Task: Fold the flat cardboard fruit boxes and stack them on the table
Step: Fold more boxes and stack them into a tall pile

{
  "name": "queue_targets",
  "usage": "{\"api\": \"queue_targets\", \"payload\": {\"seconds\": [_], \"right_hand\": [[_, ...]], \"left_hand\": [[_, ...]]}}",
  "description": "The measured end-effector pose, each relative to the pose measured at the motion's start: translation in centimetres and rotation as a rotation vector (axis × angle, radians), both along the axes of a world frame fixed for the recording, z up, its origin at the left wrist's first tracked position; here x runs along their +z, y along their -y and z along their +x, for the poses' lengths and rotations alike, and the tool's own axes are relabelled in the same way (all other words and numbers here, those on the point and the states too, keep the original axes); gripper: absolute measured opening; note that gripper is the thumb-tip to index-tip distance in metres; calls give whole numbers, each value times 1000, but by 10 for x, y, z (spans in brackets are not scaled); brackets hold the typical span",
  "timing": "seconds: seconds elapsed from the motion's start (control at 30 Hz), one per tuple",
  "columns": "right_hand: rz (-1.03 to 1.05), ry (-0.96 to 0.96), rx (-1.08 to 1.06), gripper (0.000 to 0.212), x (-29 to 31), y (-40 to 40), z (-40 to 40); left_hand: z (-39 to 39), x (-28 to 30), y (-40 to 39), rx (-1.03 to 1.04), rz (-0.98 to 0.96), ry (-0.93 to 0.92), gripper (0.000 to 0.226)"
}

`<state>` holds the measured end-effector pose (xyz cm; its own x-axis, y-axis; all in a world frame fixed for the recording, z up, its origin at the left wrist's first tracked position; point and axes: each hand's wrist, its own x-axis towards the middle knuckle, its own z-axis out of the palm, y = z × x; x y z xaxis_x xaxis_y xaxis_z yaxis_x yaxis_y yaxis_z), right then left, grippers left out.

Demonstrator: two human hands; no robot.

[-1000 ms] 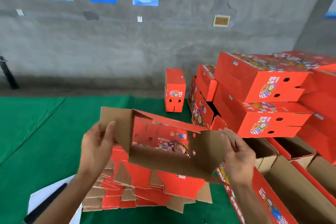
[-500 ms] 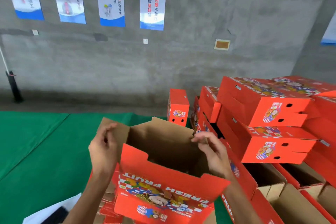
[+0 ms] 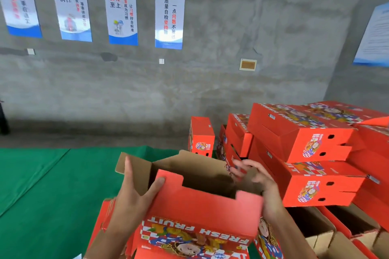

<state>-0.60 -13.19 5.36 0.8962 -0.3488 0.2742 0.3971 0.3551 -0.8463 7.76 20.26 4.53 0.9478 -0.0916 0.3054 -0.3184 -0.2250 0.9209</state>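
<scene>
I hold a half-formed red fruit box (image 3: 202, 210) in front of me, its brown inside open toward the top and a "FRESH FRUIT" panel facing me. My left hand (image 3: 134, 197) grips its left end, fingers on the brown side flap and thumb on the red front panel. At the box's right end my right hand (image 3: 259, 183) curls its fingers over the edge; motion blurs the fingertips. Under the box lies the pile of flat blanks (image 3: 105, 223), mostly hidden. Folded red boxes (image 3: 303, 139) are stacked at the right.
The table has a green cover (image 3: 46, 185). A single folded box (image 3: 202, 136) stands on end near the concrete wall. Open box bottoms (image 3: 341, 227) with brown insides lie at the lower right. Posters hang on the wall.
The box has turned from an open sleeve to upright with its red printed panel toward me. Both hands shifted to its two ends. The camera has tilted upward.
</scene>
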Motion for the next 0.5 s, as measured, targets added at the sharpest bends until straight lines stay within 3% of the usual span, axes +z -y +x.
{"api": "queue_targets", "payload": {"seconds": [0.13, 0.2, 0.27, 0.4, 0.5], "right_hand": [[159, -49, 1, 39, -11, 10, -6], [149, -17, -4, 46, -14, 3, -5], [-17, -14, -16, 49, -17, -6, -7], [-475, -13, -91, 34, -29, -19, -9], [-636, -27, -130, 37, -30, -24, -8]], "left_hand": [[10, -11, 1, 94, 141, 89, 124], [14, -14, 3, 125, 184, 129, 121], [16, -14, 7, 141, 234, 135, 118], [14, -15, 12, 126, 270, 162, 123], [14, -15, 14, 123, 264, 242, 124]]}}
